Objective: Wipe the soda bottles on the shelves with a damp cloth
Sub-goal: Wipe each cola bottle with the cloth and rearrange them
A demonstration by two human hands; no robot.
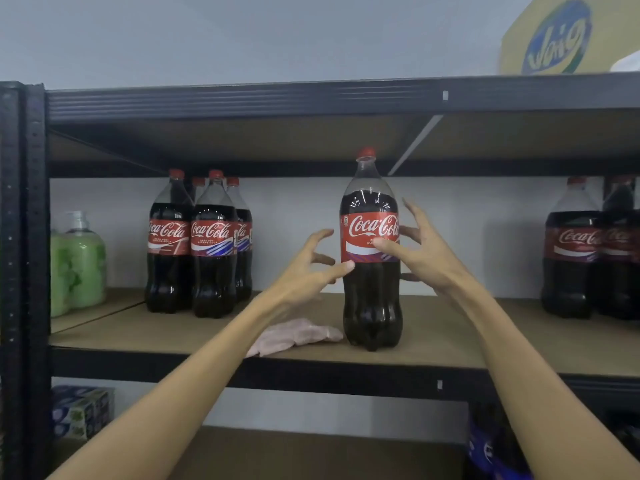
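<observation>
Item: Coca-Cola bottle point(371, 258), upright near the front edge of the shelf board point(450, 337), between your hands.
Your left hand point(304, 268): fingers splayed, thumb tip at the label's edge.
Your right hand point(420, 252): fingers splayed, thumb across the label, possibly touching it.
Pink cloth point(298, 336): lying flat just left of the bottle's base.

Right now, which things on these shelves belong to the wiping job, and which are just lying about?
Job: front cola bottle, cola bottles at left, cola bottles at right, pink cloth.
Lying about: green soap bottles, yellow box on top, packs on the lower shelf.
</observation>
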